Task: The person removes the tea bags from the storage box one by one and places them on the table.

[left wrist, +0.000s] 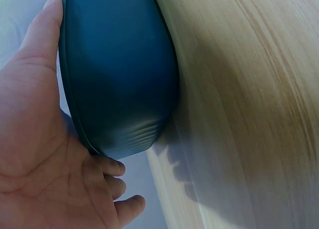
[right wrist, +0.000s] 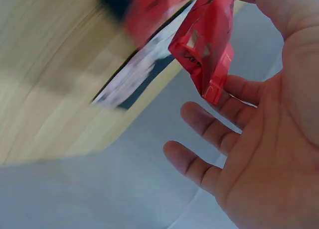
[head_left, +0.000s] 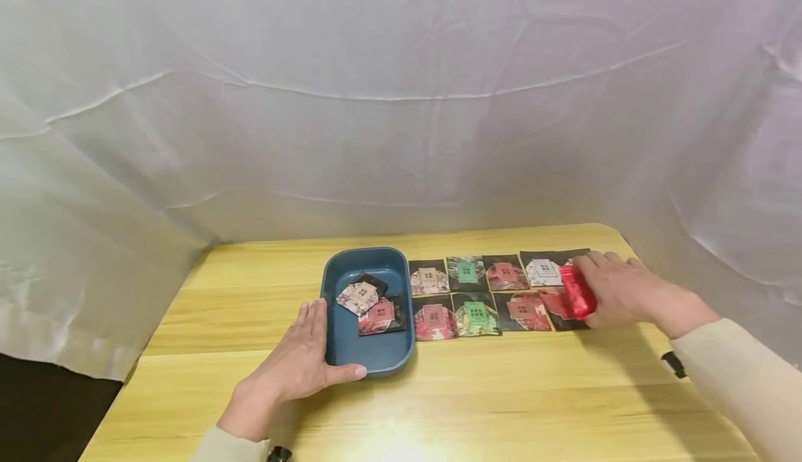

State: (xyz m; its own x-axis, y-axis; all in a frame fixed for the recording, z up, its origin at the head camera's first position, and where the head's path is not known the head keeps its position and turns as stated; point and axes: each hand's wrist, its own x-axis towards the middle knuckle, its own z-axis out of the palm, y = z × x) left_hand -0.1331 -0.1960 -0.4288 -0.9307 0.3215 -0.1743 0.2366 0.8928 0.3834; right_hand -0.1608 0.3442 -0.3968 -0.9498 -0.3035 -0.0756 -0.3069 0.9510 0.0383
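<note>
A blue rectangular tray (head_left: 371, 356) stands on the table with a few black-edged sachets (head_left: 381, 316) lying in it. My left hand (head_left: 291, 364) rests along its left side, fingers straight and thumb across the near corner; the left wrist view shows the palm beside the tray's outer wall (left wrist: 119, 74). At the right end of the sachet rows, my right hand (head_left: 626, 293) pinches a shiny red packet (head_left: 578, 292). In the right wrist view this red packet (right wrist: 207, 45) hangs between thumb and forefinger, the other fingers loosely spread.
Two rows of square sachets (head_left: 477, 314) with green, pink, red and white prints lie right of the tray. The wooden table (head_left: 501, 392) ends at a pale cloth backdrop (head_left: 401, 149) behind and at the right.
</note>
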